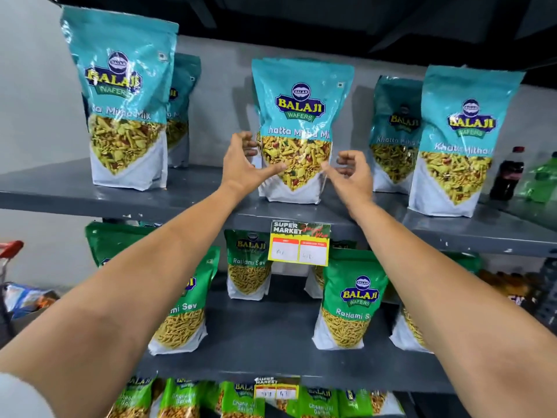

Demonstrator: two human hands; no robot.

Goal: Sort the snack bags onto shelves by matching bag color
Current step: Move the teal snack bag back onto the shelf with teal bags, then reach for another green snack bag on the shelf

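A teal snack bag [301, 116] stands upright in the middle of the top grey shelf [193, 203]. My left hand [244, 164] is at its lower left edge, thumb on the front and fingers curled round the side. My right hand [351, 173] is at its lower right edge; only the thumb tip touches the bag and the curled fingers stay beside it. More teal bags stand at the left [126, 101] and at the right [461, 140], each with another behind. Green bags [352, 300] fill the middle shelf.
Lighter green bags [241, 399] line the bottom shelf. A yellow price tag [299, 245] hangs from the top shelf's front edge. A dark cola bottle [509, 173] and a green bottle [542, 179] stand at the far right. A red trolley handle [10, 248] shows at the left.
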